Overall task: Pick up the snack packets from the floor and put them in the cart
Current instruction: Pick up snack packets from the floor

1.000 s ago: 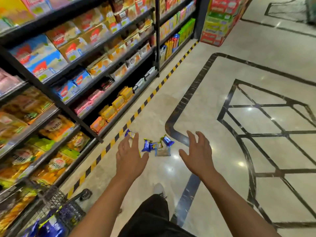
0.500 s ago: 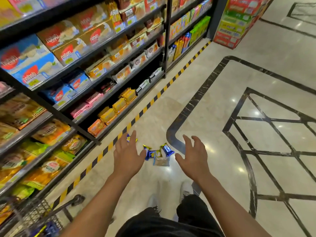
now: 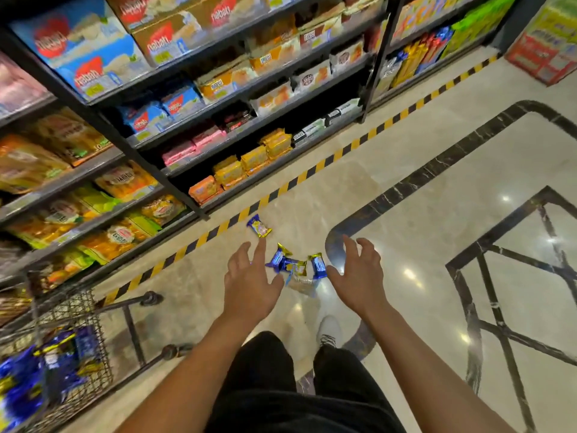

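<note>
Fingers (image 3: 261, 250) of our left hand (image 3: 249, 284) are spread and nearly straight, holding nothing, and those of our right hand (image 3: 362, 276) are loosely curved and apart, also holding nothing. Both hands reach forward and down above the floor (image 3: 406, 214), one on each side of a small heap of snack packets (image 3: 296, 266). These are blue and gold wrappers, lying together on the pale marble between our two hands, with a paler packet (image 3: 301, 284) just below them. We cannot tell whether either hand touches the heap; the left thumb looks very near its left edge and the right thumb very near its right edge. One more blue packet (image 3: 259, 226) lies apart from the heap, beyond our left fingertips, close to the yellow and black striped line (image 3: 312, 171) that runs along the foot of the shelves (image 3: 218, 98).

The cart (image 3: 71, 345) stands at the lower left, a wire basket with several blue packets (image 3: 37, 370) already inside it, blurred. The shelves on the left hold boxes and bags of biscuits in blue, orange, yellow and pink. Our dark trousers (image 3: 281, 385) and a white shoe (image 3: 329, 331) show at the bottom, below the hands. Dark inlaid bands (image 3: 437, 164) cross the floor on the right.
</note>
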`<state>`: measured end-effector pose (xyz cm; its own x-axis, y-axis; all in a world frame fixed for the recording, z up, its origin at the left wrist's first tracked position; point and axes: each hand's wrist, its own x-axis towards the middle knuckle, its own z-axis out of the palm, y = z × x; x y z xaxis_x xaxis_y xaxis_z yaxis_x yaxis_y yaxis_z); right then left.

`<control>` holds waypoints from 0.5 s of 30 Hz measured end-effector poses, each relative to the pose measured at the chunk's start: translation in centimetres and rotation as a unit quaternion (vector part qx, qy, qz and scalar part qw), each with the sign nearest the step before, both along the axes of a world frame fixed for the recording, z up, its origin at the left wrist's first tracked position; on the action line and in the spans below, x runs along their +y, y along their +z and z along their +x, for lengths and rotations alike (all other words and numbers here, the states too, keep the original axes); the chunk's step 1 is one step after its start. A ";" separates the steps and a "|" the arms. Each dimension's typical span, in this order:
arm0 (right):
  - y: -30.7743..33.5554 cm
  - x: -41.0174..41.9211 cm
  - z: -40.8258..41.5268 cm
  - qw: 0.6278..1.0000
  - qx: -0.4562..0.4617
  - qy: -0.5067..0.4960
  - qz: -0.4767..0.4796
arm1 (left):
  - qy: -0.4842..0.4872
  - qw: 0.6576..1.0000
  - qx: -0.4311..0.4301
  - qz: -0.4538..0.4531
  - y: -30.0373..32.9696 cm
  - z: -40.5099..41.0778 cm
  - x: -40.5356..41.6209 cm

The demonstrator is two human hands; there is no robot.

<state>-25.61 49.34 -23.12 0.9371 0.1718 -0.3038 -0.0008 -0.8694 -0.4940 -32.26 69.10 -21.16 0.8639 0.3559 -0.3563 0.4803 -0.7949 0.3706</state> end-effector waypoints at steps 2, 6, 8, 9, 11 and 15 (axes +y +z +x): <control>-1.3 -0.2 1.3 1.000 0.005 0.014 -0.006 | 0.021 0.999 0.012 -0.025 -1.3 0.4 -1.4; -4.0 -0.4 2.7 0.999 0.021 0.036 -0.006 | 0.040 0.997 0.025 -0.053 -4.5 1.3 -2.7; -5.6 -0.4 3.0 0.999 0.037 0.036 -0.014 | 0.069 0.994 0.044 -0.071 -6.7 2.2 -2.5; -6.4 -0.4 3.1 0.999 0.044 0.027 -0.014 | 0.084 0.992 0.055 -0.083 -8.0 2.6 -2.3; -8.4 -0.4 3.3 0.999 0.048 0.016 -0.005 | 0.109 0.986 0.063 -0.106 -10.5 3.5 -2.1; -13.6 -0.3 3.9 0.998 0.065 0.023 0.000 | 0.161 0.974 0.076 -0.140 -16.1 3.9 -2.7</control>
